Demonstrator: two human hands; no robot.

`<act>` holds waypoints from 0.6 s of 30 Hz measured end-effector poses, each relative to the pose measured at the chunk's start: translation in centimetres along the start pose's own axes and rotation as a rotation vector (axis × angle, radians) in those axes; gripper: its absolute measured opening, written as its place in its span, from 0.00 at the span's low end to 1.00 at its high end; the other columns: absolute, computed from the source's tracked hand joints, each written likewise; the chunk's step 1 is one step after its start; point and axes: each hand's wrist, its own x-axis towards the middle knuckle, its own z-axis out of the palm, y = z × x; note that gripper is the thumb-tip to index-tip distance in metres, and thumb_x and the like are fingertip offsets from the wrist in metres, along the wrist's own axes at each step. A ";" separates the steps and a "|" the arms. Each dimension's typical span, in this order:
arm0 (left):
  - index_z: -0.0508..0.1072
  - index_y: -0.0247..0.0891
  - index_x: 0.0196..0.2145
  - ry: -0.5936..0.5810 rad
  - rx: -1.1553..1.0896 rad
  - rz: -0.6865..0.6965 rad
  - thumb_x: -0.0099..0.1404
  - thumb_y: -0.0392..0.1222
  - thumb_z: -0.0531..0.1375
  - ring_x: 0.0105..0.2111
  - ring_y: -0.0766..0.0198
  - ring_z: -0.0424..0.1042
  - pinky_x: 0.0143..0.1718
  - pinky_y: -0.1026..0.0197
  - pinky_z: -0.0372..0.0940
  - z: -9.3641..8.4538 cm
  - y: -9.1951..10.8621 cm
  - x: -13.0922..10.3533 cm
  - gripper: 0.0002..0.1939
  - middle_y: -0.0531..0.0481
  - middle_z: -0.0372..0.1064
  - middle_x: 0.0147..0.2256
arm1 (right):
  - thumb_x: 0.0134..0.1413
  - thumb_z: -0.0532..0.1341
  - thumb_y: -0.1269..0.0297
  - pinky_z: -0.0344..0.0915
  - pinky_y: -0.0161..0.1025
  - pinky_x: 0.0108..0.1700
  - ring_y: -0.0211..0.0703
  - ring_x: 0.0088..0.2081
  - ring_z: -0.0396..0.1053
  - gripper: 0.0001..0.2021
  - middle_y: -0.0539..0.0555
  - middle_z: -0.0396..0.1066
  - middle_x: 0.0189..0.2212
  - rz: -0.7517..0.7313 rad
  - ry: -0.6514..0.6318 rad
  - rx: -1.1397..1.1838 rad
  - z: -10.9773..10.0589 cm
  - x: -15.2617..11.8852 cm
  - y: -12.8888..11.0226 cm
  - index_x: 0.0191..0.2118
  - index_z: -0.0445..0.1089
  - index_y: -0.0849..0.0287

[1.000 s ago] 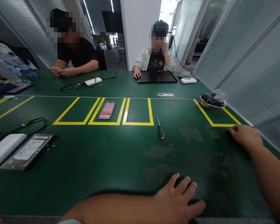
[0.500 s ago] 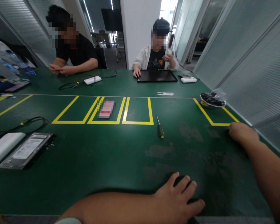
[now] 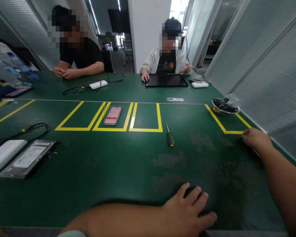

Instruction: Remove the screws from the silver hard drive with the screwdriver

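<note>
My left hand [image 3: 191,209] lies on the green table [image 3: 113,158] near its front edge, fingers spread and holding nothing. At the right edge my right hand [image 3: 258,140] is closed over a dark, flat thing that is mostly hidden under the palm; its fingertips are beside the corner of a yellow tape outline [image 3: 233,132]. Behind that hand stands a round metal bowl [image 3: 225,107] with black items and clear plastic. A screwdriver [image 3: 171,139] with a dark and yellow handle rests mid-table, beyond my left hand.
A hard drive [image 3: 28,159] and a white power bank [image 3: 6,156] lie at left. A pinkish, pixelated item [image 3: 112,116] sits inside a tape outline. Across the table, one person [image 3: 81,57] has joined hands; another person [image 3: 166,62] touches a black tray [image 3: 166,80].
The far right person's raised hand has come down toward the table. My right hand has shifted slightly, and a little more of the thing beneath it shows. My left hand stays put.
</note>
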 end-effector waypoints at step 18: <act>0.56 0.41 0.65 0.006 -0.009 0.000 0.70 0.53 0.51 0.65 0.42 0.52 0.58 0.39 0.53 0.1 -0.1 0.2 0.29 0.34 0.49 0.67 | 0.51 0.58 0.60 0.71 0.49 0.40 0.65 0.45 0.73 0.16 0.73 0.73 0.45 0.000 -0.054 -0.071 -0.4 0.3 0.0 0.39 0.74 0.68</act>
